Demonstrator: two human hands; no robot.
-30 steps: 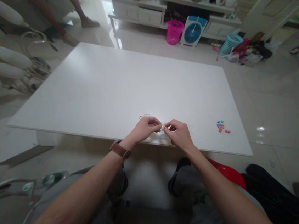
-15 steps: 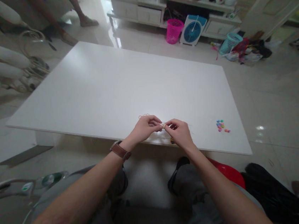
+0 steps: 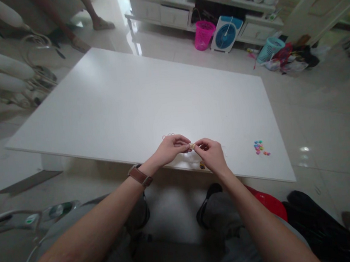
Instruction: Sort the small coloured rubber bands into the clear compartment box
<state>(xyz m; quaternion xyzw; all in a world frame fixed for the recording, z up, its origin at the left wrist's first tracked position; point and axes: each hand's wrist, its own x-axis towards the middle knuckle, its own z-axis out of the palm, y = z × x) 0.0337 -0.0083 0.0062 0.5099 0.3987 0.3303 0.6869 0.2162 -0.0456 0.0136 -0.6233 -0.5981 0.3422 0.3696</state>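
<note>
Above the near edge of the white table [image 3: 146,96], my left hand [image 3: 172,148] and my right hand [image 3: 212,151] meet fingertip to fingertip. Both are closed in a pinch on a small cream-coloured bundle [image 3: 192,146], which looks like wound cord or bands; its exact kind is too small to make out. Thin tan loops [image 3: 169,135] lie on the table just beyond my left fingers. Below my right hand, near the edge, sits a small dark and yellow thing [image 3: 202,165]. Several small bright-coloured pieces [image 3: 258,147], like beads, lie in a cluster farther right.
Beyond the table stand a pink basket [image 3: 204,35], a blue and white box fan [image 3: 226,34] and a low white cabinet [image 3: 175,17]. Another person's foot [image 3: 103,24] rests on the floor at the far left. A red object [image 3: 272,206] and black bag [image 3: 316,224] lie low right.
My right fingers have shifted slightly, so more of the cream bundle shows between the hands. The dark and yellow thing is less covered. Otherwise both hands keep their place.
</note>
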